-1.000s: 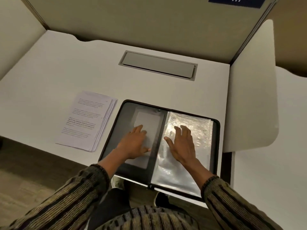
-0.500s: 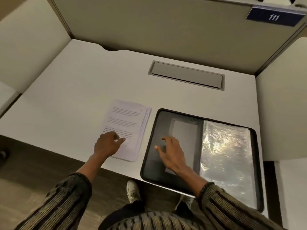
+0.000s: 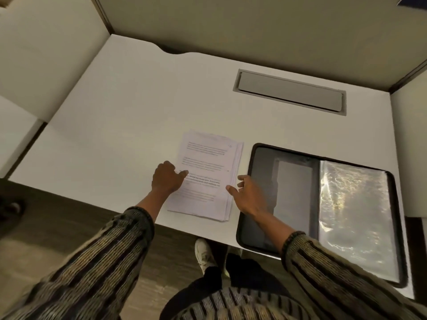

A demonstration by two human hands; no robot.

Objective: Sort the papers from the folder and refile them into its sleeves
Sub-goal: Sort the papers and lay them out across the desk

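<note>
The papers (image 3: 208,172) lie as one loosely squared stack flat on the desk (image 3: 138,107), directly between the two hands, with several sheet edges fanned along the side nearest the right hand. The left hand (image 3: 166,179) sits at the stack's outer edge, fingers curled and thumb laid on the top printed sheet; I cannot tell whether it actually pinches that sheet or only rests there. The right hand (image 3: 248,196) hovers just beside the stack's opposite edge, fingers spread and relaxed, gripping nothing, its wrist crossing the near corner of the folder (image 3: 261,161).

The folder lies open just beyond the right hand, dark inner cover nearest it and the glossy clear sleeves (image 3: 353,215) on the far side. A grey cable hatch (image 3: 290,92) is set into the desk well beyond both hands.

The step in hand looks like taking up the stack to sort it. To do it well, both hands should close on opposite long edges together, tap the sheets square, and lift only once the fanned edges are gathered. A one-sided pull would likely slide the top sheets off the rest.
</note>
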